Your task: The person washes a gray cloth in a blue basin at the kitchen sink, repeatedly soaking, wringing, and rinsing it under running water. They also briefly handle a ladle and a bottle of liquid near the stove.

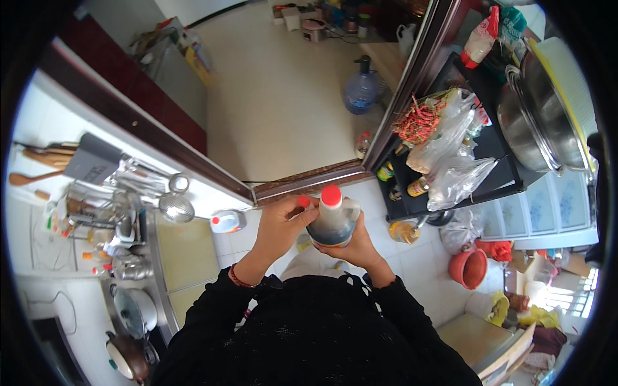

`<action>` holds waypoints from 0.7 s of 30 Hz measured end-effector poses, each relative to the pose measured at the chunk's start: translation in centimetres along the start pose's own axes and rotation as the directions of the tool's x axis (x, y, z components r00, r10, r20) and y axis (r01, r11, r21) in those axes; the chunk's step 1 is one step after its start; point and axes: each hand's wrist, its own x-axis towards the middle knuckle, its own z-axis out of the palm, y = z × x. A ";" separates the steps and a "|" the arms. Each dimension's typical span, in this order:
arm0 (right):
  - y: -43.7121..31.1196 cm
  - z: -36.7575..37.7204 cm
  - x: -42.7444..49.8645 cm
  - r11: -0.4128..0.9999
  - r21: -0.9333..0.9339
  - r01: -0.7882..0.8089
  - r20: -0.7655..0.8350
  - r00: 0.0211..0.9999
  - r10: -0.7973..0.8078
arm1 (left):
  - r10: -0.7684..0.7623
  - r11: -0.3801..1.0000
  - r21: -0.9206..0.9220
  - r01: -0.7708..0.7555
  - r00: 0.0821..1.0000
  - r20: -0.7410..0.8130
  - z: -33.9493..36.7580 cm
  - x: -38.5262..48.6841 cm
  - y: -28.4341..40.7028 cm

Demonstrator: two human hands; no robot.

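In front of my body is a clear plastic jug (332,227) with a red cap, a moulded handle and dark liquid inside. My right hand (359,248) is wrapped around its lower right side. On the left, my left hand (285,224) pinches beside a smaller red cap (303,201), its thumb close to the jug's shoulder. A pale neck shows by that small cap; the fingers hide most of what is below it, so I cannot tell whether it is a separate bottle.
A doorway sill (309,181) crosses ahead. To the right stands a black shelf rack (502,178) with plastic bags (458,178) and metal basins (526,120). A jar (404,232) and a red bucket (468,268) are on the floor. At left are a counter (161,275), pots (135,311) and a white jug (228,222).
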 end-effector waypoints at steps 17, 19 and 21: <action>15.7 -7.1 10.4 0.839 -0.303 -0.453 -0.269 0.885 0.381 | 0.355 0.670 0.634 -0.386 0.917 0.182 -2.2 17.6 -23.6; 20.5 -9.1 11.7 0.753 -0.098 -0.651 -0.391 0.721 0.573 | -0.059 0.827 0.562 -0.030 0.989 0.139 -6.4 16.6 -28.6; 25.6 -13.0 12.8 0.697 -0.170 -0.697 -0.409 0.693 0.593 | -0.496 0.783 0.457 0.423 0.867 0.047 -11.6 13.1 -33.1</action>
